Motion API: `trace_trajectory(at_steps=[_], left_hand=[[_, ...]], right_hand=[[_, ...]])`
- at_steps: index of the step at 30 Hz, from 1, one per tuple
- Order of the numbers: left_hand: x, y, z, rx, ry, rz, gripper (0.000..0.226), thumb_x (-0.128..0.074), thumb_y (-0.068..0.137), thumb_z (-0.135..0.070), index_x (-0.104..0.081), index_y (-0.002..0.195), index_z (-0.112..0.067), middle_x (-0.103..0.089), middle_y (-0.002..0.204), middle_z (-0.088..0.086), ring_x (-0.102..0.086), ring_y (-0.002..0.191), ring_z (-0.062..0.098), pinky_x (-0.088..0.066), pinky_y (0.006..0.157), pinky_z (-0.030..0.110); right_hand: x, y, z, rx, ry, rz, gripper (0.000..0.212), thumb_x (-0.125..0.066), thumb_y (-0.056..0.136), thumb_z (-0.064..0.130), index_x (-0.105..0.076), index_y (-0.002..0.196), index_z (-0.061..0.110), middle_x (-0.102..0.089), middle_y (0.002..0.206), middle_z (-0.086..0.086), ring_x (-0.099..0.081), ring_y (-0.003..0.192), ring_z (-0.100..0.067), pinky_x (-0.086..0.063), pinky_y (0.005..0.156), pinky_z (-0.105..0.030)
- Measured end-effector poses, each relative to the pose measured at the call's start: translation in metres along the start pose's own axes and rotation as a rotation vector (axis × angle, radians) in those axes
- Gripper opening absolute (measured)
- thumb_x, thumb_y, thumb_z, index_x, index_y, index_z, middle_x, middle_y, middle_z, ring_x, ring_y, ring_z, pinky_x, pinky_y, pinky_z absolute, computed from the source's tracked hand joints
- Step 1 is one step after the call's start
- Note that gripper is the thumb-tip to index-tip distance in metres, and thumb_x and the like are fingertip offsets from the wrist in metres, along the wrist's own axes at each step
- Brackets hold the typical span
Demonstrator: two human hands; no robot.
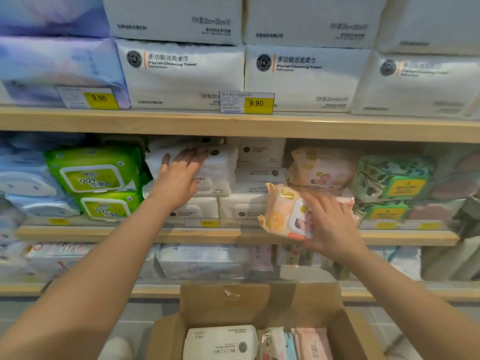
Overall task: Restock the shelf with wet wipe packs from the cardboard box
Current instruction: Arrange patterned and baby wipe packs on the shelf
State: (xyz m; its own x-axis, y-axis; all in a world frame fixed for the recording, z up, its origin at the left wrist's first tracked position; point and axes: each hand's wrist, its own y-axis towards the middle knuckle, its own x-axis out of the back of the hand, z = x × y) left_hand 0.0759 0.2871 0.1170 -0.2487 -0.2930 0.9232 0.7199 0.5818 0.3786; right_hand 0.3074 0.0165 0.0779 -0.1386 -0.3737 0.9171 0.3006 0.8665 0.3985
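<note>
My right hand point(331, 224) holds an orange-and-pink wet wipe pack point(281, 213) at the front of the middle shelf point(130, 233), just below a matching pack point(322, 167) that stands on that shelf. My left hand point(179, 178) lies flat, fingers spread, against a stack of white wipe packs point(220, 170) further left on the same shelf. The open cardboard box point(259, 300) sits low in front of me. It holds a white pack point(220, 342) and pink packs point(311, 344).
Green wipe packs point(96, 172) and blue packs point(28, 183) fill the shelf's left side; green floral packs point(394, 178) stand at the right. The upper shelf point(233, 124) carries big white facial towel packs point(181, 74) and yellow 9.90 price tags point(255, 103). More packs lie on the lower shelf point(202, 261).
</note>
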Motion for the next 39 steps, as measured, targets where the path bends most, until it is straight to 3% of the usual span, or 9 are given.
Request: trace_trajectory(at_steps=[6,9,13,16,19,23,31,35,39], left_hand=[[0.013,-0.022,-0.048,0.014,-0.181,-0.174,0.079,-0.056,0.087,-0.036,-0.012,0.149,-0.011,-0.020,0.154,0.011,-0.014,0.141,0.025,-0.006,0.116,0.051],[0.022,-0.047,-0.106,0.052,-0.582,-0.055,0.099,-0.059,0.080,-0.057,0.000,0.150,-0.020,-0.001,0.158,-0.002,-0.001,0.144,0.014,-0.006,0.118,0.039],[0.022,-0.074,-0.183,0.194,-1.149,0.408,0.111,-0.081,0.054,-0.054,-0.019,0.144,-0.029,-0.042,0.142,-0.008,-0.047,0.119,0.009,-0.044,0.091,0.023],[0.014,-0.070,-0.203,0.376,-1.270,0.420,0.090,-0.088,0.045,-0.044,-0.041,0.121,-0.027,-0.057,0.119,-0.009,-0.056,0.101,0.008,-0.050,0.078,0.022],[0.011,-0.058,-0.206,0.437,-1.325,0.475,0.061,-0.089,0.053,-0.027,-0.051,0.102,-0.028,-0.063,0.100,-0.007,-0.060,0.088,0.007,-0.054,0.063,0.019],[0.010,-0.049,-0.211,0.481,-1.344,0.325,0.071,-0.090,0.050,-0.021,-0.048,0.107,-0.025,-0.062,0.104,-0.005,-0.061,0.098,0.015,-0.053,0.084,0.034],[0.011,0.012,-0.218,0.387,-1.234,0.106,0.074,-0.090,0.053,-0.022,-0.052,0.116,-0.016,-0.064,0.101,-0.006,-0.062,0.097,0.012,-0.047,0.084,0.026],[0.008,0.030,-0.222,0.298,-1.304,0.060,0.063,-0.085,0.059,-0.005,-0.047,0.106,-0.023,-0.058,0.089,-0.019,-0.058,0.071,-0.016,-0.044,0.063,0.004],[-0.004,0.038,-0.212,0.319,-1.266,0.017,0.069,-0.088,0.057,-0.016,-0.048,0.113,-0.023,-0.059,0.095,-0.017,-0.057,0.087,-0.005,-0.046,0.075,0.015]], right_hand=[[0.009,-0.015,-0.001,0.064,-0.018,-0.025,0.077,-0.066,0.073,0.051,-0.037,0.137,0.021,-0.051,0.120,0.001,-0.049,0.107,-0.024,-0.039,0.087,-0.036],[0.014,-0.025,-0.004,0.113,-0.008,-0.064,0.081,-0.072,0.068,0.050,-0.039,0.134,0.019,-0.053,0.118,-0.001,-0.049,0.105,-0.025,-0.040,0.086,-0.037],[0.019,-0.032,-0.004,0.166,-0.037,-0.068,0.088,-0.076,0.062,0.050,-0.038,0.135,0.019,-0.052,0.121,-0.004,-0.049,0.107,-0.026,-0.038,0.088,-0.039],[0.020,-0.035,-0.004,0.202,-0.063,-0.060,0.089,-0.078,0.059,0.045,-0.038,0.135,0.020,-0.051,0.125,-0.006,-0.049,0.111,-0.028,-0.036,0.091,-0.040],[0.020,-0.037,-0.008,0.208,-0.057,-0.050,0.093,-0.080,0.056,0.043,-0.037,0.135,0.020,-0.051,0.127,-0.006,-0.048,0.113,-0.027,-0.037,0.095,-0.040],[0.016,-0.034,-0.014,0.169,0.008,-0.120,0.090,-0.078,0.065,0.041,-0.031,0.139,0.021,-0.042,0.139,-0.009,-0.037,0.127,-0.027,-0.031,0.107,-0.042],[0.013,-0.035,-0.093,-0.264,0.034,-0.256,0.088,-0.075,0.075,0.037,-0.025,0.144,0.016,-0.026,0.151,-0.014,-0.025,0.136,-0.030,-0.027,0.111,-0.047],[0.024,-0.007,-0.124,-0.297,-0.029,-0.248,0.085,-0.067,0.081,0.043,-0.024,0.146,0.012,-0.023,0.153,-0.015,-0.021,0.140,-0.033,-0.019,0.115,-0.046],[0.024,0.027,-0.140,-0.341,-0.056,-0.189,0.073,-0.054,0.088,0.049,-0.028,0.144,0.010,-0.032,0.149,-0.014,-0.025,0.138,-0.033,-0.019,0.113,-0.046]])
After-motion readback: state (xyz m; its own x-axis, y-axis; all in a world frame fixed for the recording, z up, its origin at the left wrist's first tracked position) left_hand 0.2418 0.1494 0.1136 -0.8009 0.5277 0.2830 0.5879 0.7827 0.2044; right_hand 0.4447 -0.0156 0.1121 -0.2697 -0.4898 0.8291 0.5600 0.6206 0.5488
